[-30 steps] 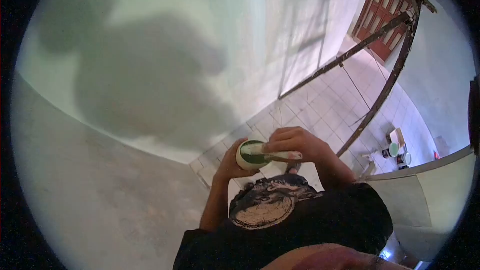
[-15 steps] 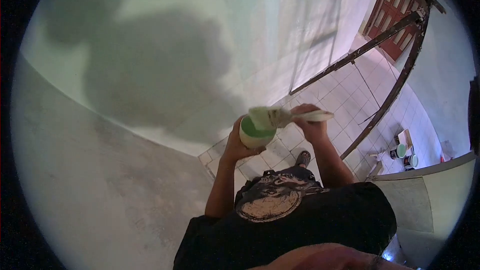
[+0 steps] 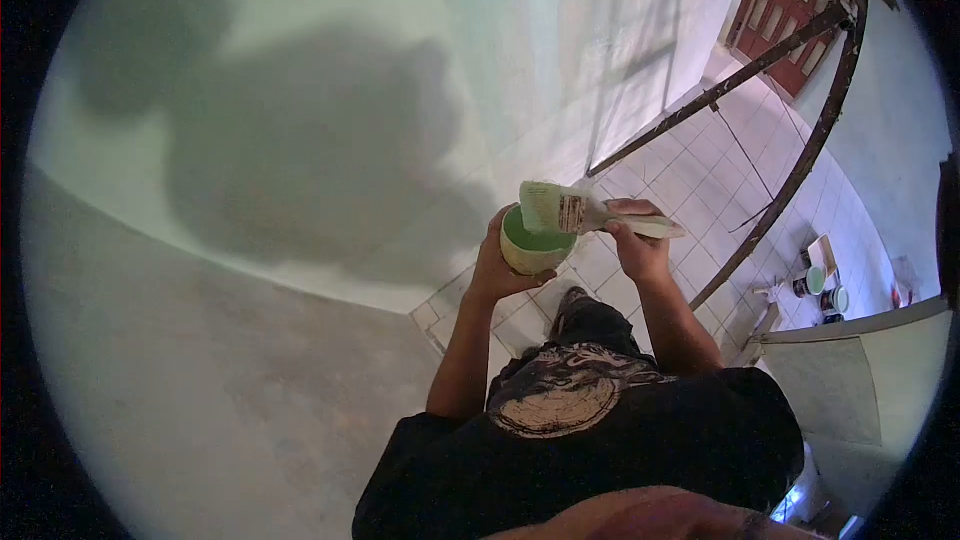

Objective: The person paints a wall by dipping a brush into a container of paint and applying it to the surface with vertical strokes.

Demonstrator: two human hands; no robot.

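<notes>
Paintbrush (image 3: 575,212) now lifted clear of the green paint cup (image 3: 532,243), bristles level above its rim instead of dipped inside, right hand (image 3: 636,240) raised and drawn outward, left hand (image 3: 500,262) carrying the cup higher, farther from the chest

Your left hand (image 3: 497,265) cupped a small pot of green paint (image 3: 530,243) near the frame's centre, fingers wrapped round its side. Your right hand (image 3: 634,240), at three o'clock from the pot, gripped a wide brush (image 3: 570,210) by the handle — bristles lay over the pot's rim at twelve o'clock. Toward nine o'clock stood the pale green wall (image 3: 300,90); paint tins (image 3: 820,290) sat far off at three o'clock on the tiled floor (image 3: 700,180).
</notes>
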